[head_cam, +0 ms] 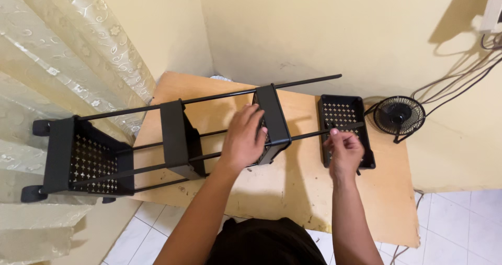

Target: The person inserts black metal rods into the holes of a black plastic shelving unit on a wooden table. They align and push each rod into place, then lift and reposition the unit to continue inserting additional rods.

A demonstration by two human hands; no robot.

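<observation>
black shelf rack (172,139) lies on its side across the wooden bench (272,192).
left hand (243,139) clasps the third basket (273,122) to steady it; right hand (344,151) pinches a thin rod (314,134) over the loose tray (348,131).

Yellow walls (324,29), white tiled floor (460,223), a wooden table (293,192), patterned curtain (63,50) at left, small black fan (399,116).

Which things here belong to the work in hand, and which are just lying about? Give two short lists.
In the work:
- black shelf rack lying on its side
- its upper tray, under the left hand
- black rod, pinched by the right hand
- loose perforated tray
- wooden table

Lying about:
- small black fan
- curtain
- wall cables
</observation>
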